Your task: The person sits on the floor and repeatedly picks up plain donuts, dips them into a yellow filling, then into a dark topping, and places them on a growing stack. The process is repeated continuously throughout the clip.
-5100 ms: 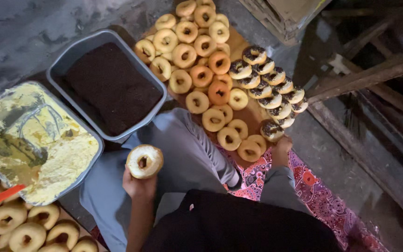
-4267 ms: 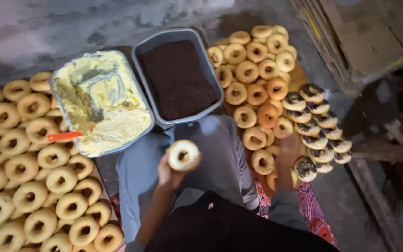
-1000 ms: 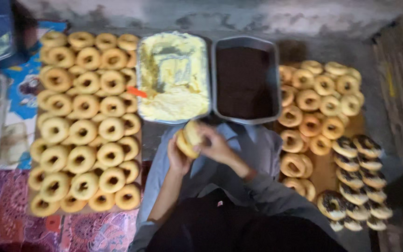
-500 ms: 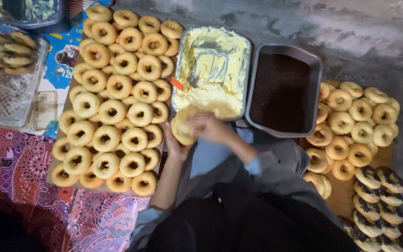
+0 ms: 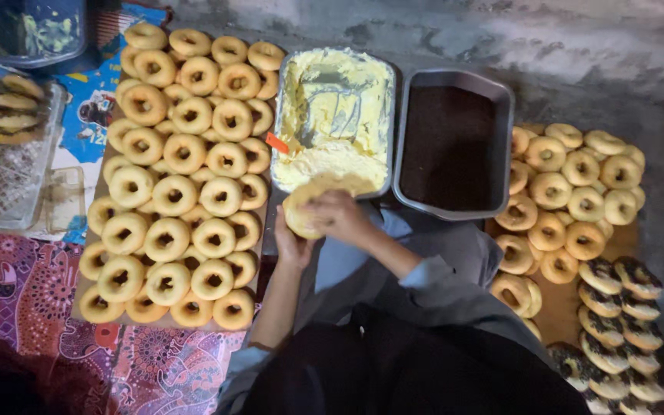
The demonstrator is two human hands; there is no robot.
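Both my hands meet over my lap at the near edge of the cream tray [image 5: 293,69]. My left hand [image 5: 292,247] cups a pale doughnut [image 5: 300,209] from below. My right hand [image 5: 341,218] lies over the top of the same doughnut and hides most of it. The metal tray holds yellow cream, with an orange spatula handle [image 5: 277,142] poking over its left rim. Next to it on the right stands a grey tray of dark chocolate sprinkles [image 5: 450,146].
Several plain ring doughnuts [image 5: 178,177] cover a board on my left. More plain doughnuts [image 5: 570,192] lie on a board at my right, with sprinkle-coated ones [image 5: 616,307] at its near end. A wire basket of doughnuts [image 5: 1,123] sits far left on patterned cloth.
The view has swung from the right-hand board to the left one. My right hand came off the coated doughnuts and now lies on the doughnut held in my left hand.
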